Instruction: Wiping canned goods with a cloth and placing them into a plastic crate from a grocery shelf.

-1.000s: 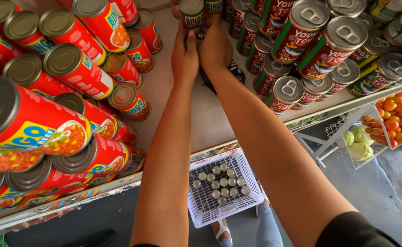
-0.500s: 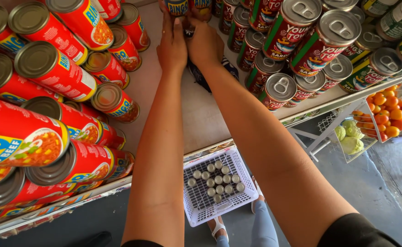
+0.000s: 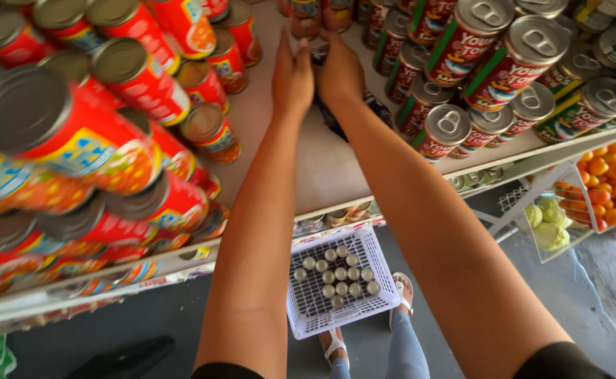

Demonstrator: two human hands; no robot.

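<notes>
A pale shelf carries stacked red cans on the left and cans with red and green labels on the right. On the floor below stands a white basket of small tins. Both arms reach to the back of the shelf, where the left hand and right hand meet at small cans. Whether the fingers grasp one cannot be told; they are hidden behind the hands.
</notes>
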